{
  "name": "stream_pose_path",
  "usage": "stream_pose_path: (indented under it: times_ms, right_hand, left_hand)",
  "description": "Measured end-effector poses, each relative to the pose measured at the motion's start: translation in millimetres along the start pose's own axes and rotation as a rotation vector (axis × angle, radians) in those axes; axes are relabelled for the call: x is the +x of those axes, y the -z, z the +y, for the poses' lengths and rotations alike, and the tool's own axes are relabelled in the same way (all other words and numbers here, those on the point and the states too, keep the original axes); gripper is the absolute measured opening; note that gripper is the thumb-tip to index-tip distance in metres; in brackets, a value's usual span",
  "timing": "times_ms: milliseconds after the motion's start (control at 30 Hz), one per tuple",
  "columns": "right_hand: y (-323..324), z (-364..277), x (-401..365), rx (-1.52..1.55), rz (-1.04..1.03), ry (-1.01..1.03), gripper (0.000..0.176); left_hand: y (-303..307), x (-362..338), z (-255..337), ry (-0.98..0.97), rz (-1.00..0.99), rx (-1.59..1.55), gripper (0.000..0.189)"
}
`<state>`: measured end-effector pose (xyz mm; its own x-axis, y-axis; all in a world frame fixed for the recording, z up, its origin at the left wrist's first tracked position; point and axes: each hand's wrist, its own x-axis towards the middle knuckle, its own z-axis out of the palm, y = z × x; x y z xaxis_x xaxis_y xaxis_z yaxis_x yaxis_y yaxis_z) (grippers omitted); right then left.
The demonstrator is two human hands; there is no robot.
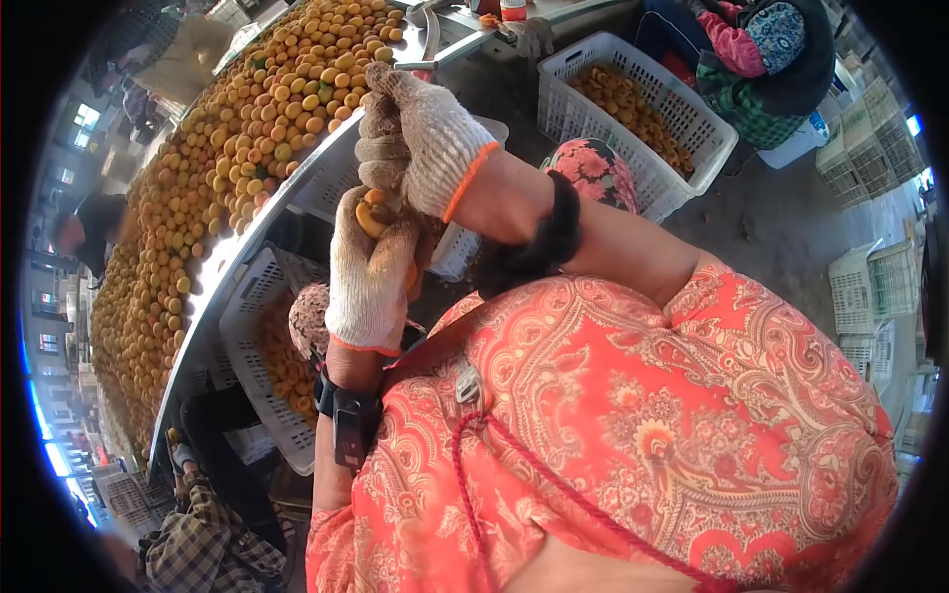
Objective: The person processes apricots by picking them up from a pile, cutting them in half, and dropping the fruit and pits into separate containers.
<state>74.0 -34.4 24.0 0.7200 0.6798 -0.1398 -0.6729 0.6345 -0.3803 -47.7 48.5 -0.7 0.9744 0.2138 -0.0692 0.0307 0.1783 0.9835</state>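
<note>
Both hands wear dirty white knit gloves with orange cuffs and meet in front of the chest, near the metal table's edge. My left hand [372,267] is closed around an orange apricot [375,214], which shows between thumb and fingers. Just above it, my right hand [410,138] is closed in a fist; what it grips, if anything, is hidden. Many whole apricots [287,94] lie heaped on the table [229,259] beyond the hands.
White crates with apricot pieces stand at the lower left [259,341] and upper right [643,64]. A co-worker in a patterned head covering [774,38] sits at the upper right, another in plaid [203,534] at the lower left. Stacked crates [870,148] stand at the far right.
</note>
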Motion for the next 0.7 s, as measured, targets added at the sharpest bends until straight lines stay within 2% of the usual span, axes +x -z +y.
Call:
stream_pose_path:
  times_ms: [33,133,167,200,233,267,300,333,367,433,467,533,633,700]
  right_hand:
    - [-2,0,-1,-0.005,0.057,-0.014,0.034]
    - [8,2,12,0.057,0.0,-0.09,0.035]
    - [18,3,20,0.118,-0.062,-0.162,0.036]
    - [9,5,15,0.044,0.042,-0.104,0.035]
    - [21,5,23,0.069,-0.059,-0.095,0.035]
    - [24,0,13,0.145,-0.231,-0.168,0.034]
    - [42,-1,27,0.094,-0.48,-0.136,0.036]
    - [40,0,27,0.036,-0.483,-0.148,0.04]
    - [36,3,27,-0.069,-0.342,-0.082,0.043]
    - [5,18,18,-0.156,-0.068,0.014,0.045]
    - [6,25,25,-0.195,-0.117,0.012,0.046]
    - [-19,41,16,-0.206,-0.038,0.033,0.046]
    - [-30,53,13,-0.216,-0.095,-0.027,0.045]
    - [-24,53,22,-0.119,-0.173,-0.163,0.044]
  left_hand:
    - [1,0,1,0.017,0.02,0.06,0.029]
    - [10,5,-4,-0.01,-0.015,0.186,0.027]
    - [7,9,-17,-0.18,0.025,0.177,0.027]
    - [1,5,-12,-0.155,0.062,0.189,0.019]
    - [9,11,-17,-0.072,0.024,0.279,0.008]
    - [1,6,11,0.044,-0.072,0.327,0.004]
    - [-3,2,18,0.047,-0.08,0.338,0.007]
    - [8,-1,9,-0.001,-0.122,0.2,0.011]
    - [9,0,-12,-0.011,-0.057,-0.204,0.016]
    - [18,4,-16,0.01,0.004,-0.337,0.022]
    - [20,4,-17,0.03,0.005,-0.456,0.023]
    - [20,2,-18,-0.079,0.105,-0.538,0.024]
    - [34,-26,-11,-0.089,0.098,-0.462,0.026]
    - [40,-31,-12,-0.134,0.073,-0.4,0.026]
